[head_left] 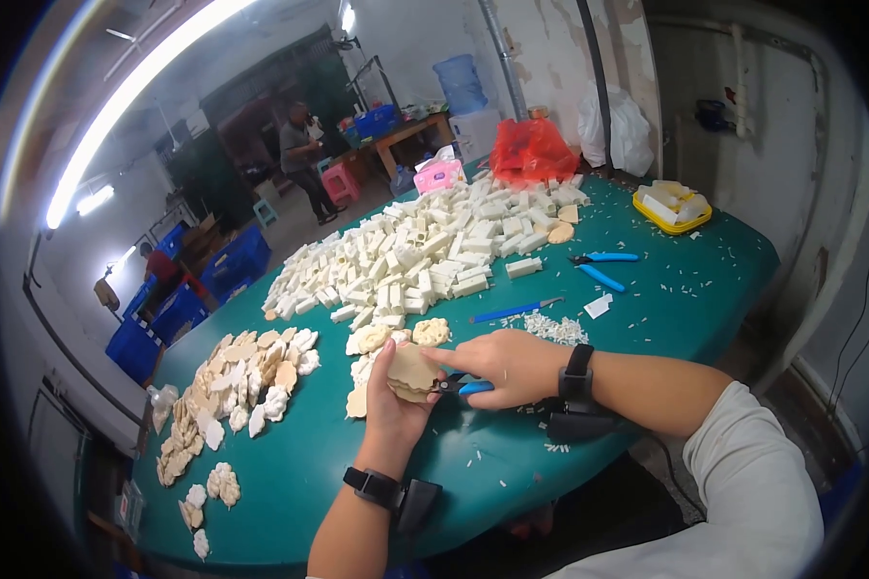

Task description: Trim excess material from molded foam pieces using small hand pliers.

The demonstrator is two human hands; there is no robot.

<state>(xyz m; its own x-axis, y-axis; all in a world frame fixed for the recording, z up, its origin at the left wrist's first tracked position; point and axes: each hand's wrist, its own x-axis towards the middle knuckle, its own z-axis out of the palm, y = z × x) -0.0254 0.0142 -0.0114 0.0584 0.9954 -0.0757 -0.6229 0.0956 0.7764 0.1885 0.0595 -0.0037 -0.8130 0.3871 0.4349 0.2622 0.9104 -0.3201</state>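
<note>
In the middle of the near side of the table, my left hand is wrapped round a beige, flat piece with a wavy edge. A second layer shows under it; I cannot tell whether that is a separate piece. My right hand grips blue-handled nippers, their jaws at the right edge of the beige piece. The right index finger reaches out to touch the piece's upper right edge. Just beyond my left hand lie several similar cream pieces, partly hidden by it. White clippings are heaped beyond my right hand.
A large pile of white block-like parts covers the table's far side. Wavy pieces spread at left. A blue pen-shaped tool, a second pair of nippers and a yellow tray lie at right. A person stands far off.
</note>
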